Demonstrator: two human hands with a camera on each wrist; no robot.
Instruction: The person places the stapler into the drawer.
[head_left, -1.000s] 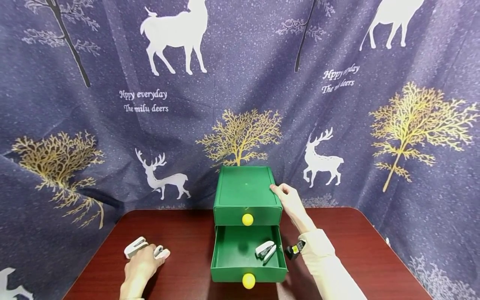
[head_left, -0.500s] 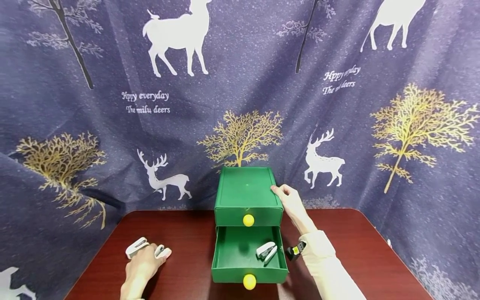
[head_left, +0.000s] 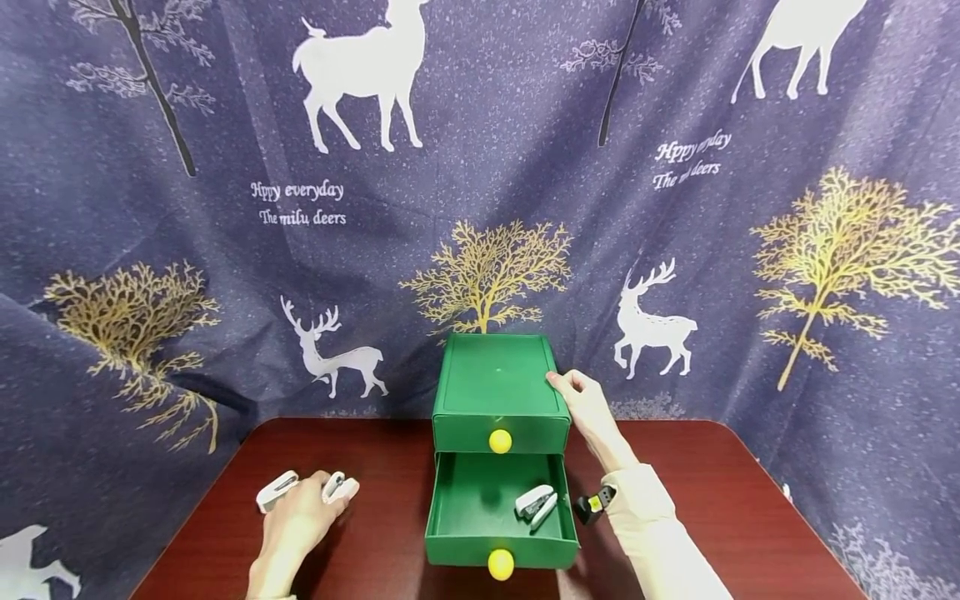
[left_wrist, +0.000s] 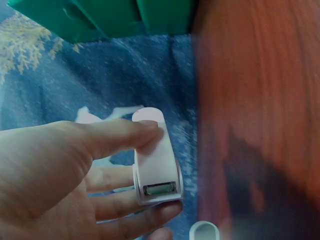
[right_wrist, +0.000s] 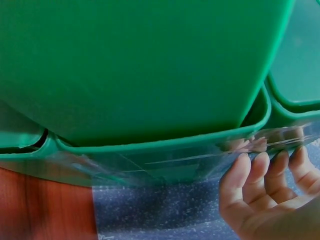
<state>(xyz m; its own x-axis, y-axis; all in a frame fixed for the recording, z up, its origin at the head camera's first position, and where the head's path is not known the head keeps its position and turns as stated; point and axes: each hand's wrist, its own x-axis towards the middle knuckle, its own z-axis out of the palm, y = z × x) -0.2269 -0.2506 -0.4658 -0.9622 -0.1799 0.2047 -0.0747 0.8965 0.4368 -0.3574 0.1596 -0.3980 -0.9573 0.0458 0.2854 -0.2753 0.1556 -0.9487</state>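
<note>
A white stapler (left_wrist: 154, 150) is held between the thumb and fingers of my left hand (head_left: 298, 518), at the left of the table. Just behind and left of that hand lies a second white stapler (head_left: 276, 492), partly covered by it. My right hand (head_left: 592, 414) touches the upper right side of a green two-drawer cabinet (head_left: 497, 375); in the right wrist view its fingertips (right_wrist: 239, 167) meet the side wall. The lower drawer (head_left: 457, 550) is pulled out, and another white stapler (head_left: 536, 507) lies inside at its right. The upper drawer (head_left: 457, 433) is closed.
Yellow round knobs mark the drawer fronts, the lower knob (head_left: 501, 564) jutting toward me. A reddish-brown table (head_left: 375, 467) carries everything. Behind it hangs a dark blue cloth (head_left: 420, 183) with white deer and gold trees.
My left hand has shifted a little to the right with the stapler, away from the one on the table. My right hand stays at the cabinet's side. The whole view has shifted slightly.
</note>
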